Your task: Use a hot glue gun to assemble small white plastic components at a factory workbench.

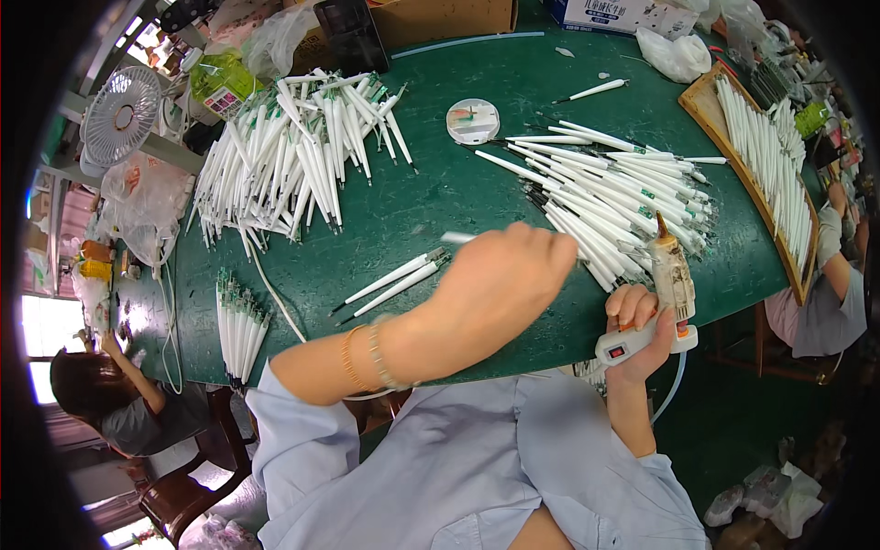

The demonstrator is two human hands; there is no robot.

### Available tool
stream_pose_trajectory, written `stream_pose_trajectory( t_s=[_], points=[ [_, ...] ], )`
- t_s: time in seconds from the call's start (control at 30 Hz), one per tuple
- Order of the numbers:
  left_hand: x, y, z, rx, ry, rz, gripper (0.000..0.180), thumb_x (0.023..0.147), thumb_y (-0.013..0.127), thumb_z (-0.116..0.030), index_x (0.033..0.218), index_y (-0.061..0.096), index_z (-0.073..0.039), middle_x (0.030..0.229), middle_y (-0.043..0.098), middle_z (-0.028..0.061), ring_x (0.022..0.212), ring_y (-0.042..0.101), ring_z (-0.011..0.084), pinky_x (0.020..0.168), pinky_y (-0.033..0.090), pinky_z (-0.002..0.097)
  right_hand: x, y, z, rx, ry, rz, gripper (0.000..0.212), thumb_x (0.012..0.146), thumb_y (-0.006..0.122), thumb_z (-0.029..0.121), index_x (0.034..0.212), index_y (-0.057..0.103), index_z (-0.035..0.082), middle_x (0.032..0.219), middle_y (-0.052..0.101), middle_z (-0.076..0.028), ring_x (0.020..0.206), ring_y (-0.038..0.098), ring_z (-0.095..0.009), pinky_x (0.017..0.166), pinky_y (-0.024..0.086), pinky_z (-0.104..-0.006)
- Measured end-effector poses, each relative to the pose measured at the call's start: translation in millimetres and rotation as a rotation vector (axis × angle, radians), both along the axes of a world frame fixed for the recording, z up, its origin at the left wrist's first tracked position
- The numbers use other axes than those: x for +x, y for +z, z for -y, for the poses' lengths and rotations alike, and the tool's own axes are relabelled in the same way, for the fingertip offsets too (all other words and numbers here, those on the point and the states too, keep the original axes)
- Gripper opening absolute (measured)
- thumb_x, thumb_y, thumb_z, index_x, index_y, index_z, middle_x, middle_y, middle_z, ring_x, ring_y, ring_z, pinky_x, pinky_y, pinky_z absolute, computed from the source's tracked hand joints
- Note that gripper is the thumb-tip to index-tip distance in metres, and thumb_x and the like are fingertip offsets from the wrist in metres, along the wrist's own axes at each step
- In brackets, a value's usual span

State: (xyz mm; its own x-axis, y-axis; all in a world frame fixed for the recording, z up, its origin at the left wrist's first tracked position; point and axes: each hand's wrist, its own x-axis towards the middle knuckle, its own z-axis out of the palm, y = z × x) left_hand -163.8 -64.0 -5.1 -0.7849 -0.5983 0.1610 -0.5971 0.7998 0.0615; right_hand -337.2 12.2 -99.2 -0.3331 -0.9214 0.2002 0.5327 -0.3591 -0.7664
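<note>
My left hand [500, 284], blurred and wearing two bracelets, is closed above the table in front of me. A white stick [458, 237] pokes out beyond it, apparently pinched in fingers hidden from view. My right hand [637, 344] is wrapped round a hot glue gun [676, 284], its stained nozzle pointing up and away from me. Behind the nozzle spreads a pile of white tapered sticks [605, 192] with green circuit-board ends and thin dark tips. Two similar sticks [394, 286] lie side by side left of my left hand.
On the green table [440, 82] are a large heap of sticks [284, 156] at left, a smaller bundle [240, 330] nearer, and a round disc [473, 122]. A wooden tray [761, 188] of sticks stands right. A fan [122, 115] and bottle [220, 81] stand far left. Other people sit both sides.
</note>
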Motion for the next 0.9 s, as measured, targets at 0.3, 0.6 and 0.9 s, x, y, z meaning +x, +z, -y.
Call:
stream_pose_trajectory(
  t_s=[0.3, 0.6, 0.9],
  points=[
    [62, -2, -27, 0.570, 0.243, -0.498, 0.049, 0.072, 0.063, -0.003, 0.117, 0.047, -0.014, 0.074, 0.055, 0.0077, 0.056, 0.054, 0.0161, 0.050, 0.043, 0.0291, 17, 5, -12, 0.106, 0.457, -0.118, 0.041, 0.077, 0.052, 0.038, 0.059, 0.051, 0.002, 0.057, 0.049, -0.010, 0.064, 0.052, -0.023, 0.062, 0.042, -0.0321],
    [74, -10, -41, 0.689, 0.368, -0.581, 0.051, 0.071, 0.064, -0.001, 0.118, 0.047, -0.013, 0.074, 0.054, 0.0067, 0.054, 0.054, 0.0137, 0.051, 0.043, 0.0246, 38, 22, -19, 0.324, 0.627, -0.197, 0.035, 0.073, 0.055, 0.024, 0.089, 0.055, -0.007, 0.057, 0.051, -0.006, 0.063, 0.053, -0.021, 0.065, 0.045, -0.0360],
    [74, -10, -39, 0.648, 0.311, -0.562, 0.050, 0.069, 0.064, 0.001, 0.115, 0.049, -0.012, 0.068, 0.054, 0.0073, 0.053, 0.054, 0.0157, 0.050, 0.044, 0.0262, 37, 18, -19, 0.330, 0.638, -0.219, 0.034, 0.075, 0.054, 0.021, 0.092, 0.052, -0.008, 0.056, 0.049, -0.008, 0.057, 0.051, -0.019, 0.059, 0.045, -0.0339]
  ],
)
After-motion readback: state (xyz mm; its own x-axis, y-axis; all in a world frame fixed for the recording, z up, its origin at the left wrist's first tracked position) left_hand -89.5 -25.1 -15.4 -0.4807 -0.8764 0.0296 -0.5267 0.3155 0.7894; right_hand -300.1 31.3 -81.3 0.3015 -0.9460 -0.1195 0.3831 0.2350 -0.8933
